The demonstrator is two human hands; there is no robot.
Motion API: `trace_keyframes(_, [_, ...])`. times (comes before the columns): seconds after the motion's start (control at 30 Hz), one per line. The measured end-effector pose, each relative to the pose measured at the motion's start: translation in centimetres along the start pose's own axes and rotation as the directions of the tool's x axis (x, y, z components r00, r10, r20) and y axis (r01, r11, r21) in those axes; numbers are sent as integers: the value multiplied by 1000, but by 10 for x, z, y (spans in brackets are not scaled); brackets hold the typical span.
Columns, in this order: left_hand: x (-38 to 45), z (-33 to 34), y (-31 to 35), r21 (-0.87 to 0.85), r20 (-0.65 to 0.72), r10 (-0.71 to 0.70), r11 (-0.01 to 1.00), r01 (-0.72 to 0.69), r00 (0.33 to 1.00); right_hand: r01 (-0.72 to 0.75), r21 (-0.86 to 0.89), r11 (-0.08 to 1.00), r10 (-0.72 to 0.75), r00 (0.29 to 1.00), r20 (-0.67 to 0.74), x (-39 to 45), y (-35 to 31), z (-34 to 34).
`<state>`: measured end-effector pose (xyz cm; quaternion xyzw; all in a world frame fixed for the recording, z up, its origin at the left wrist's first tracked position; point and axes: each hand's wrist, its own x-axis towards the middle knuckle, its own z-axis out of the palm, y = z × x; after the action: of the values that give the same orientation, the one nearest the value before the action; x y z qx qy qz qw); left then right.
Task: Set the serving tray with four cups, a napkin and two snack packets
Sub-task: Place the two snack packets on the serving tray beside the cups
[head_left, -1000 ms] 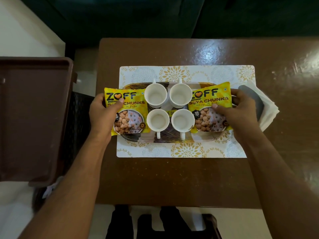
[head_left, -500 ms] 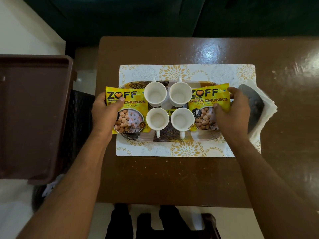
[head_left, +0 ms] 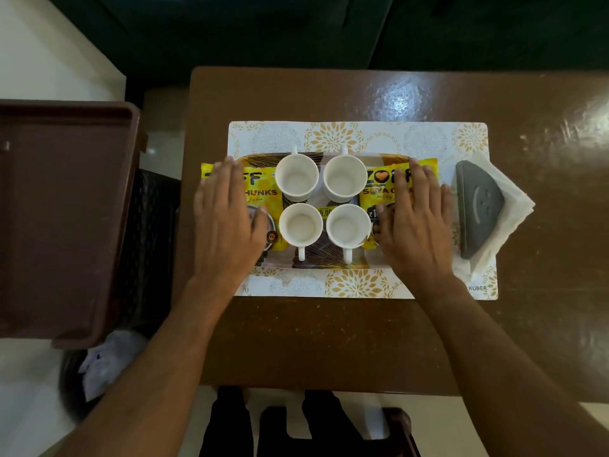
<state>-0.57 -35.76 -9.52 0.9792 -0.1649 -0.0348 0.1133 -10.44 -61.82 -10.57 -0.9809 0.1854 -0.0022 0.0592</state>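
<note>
I am looking straight down at a brown table with a white and gold patterned placemat on it. On the placemat sits the serving tray, dark with yellow streaks. Four white cups stand empty in a square at the tray's middle, two by two, handles pointing away from each other.

My left hand lies flat, fingers straight and together, pressing the left snack packet, a yellow packet, down at the tray's left end. My right hand does the same on the right snack packet at the right end, fingers straight, thumb by the nearest cup. Neither hand grips anything.

The napkins are a white folded stack just beside the tray's right end, on the placemat, not on the tray. A grey holder lies over them.

I judge the step in hand is settling both packets flat. What seems left is the napkin: my right hand would need to lift off, reach right, and bring one onto the tray without nudging the cups.
</note>
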Motion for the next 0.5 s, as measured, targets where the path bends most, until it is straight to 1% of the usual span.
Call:
trace_keyframes(0.07, [-3,5,1,64,79,55,996,-60,995,4,-15,1000,-4,999,34,-1,1,4])
trace_keyframes(0.13, [-4,10,0,125,115,75,988,-89,991,9,-29,1000,-8,998,61,-1,1,7])
trace_keyframes(0.27, [-7,15,-4,221,124,85,969,-112,989,32,-63,998,-26,995,97,-1,2,11])
trace_keyframes(0.43, [-7,17,-5,268,121,96,955,-125,988,15,-95,995,-6,995,98,-6,-2,14])
trace_keyframes(0.5, [-7,17,-7,261,120,94,957,-122,988,5,-96,995,6,994,107,-7,-4,14])
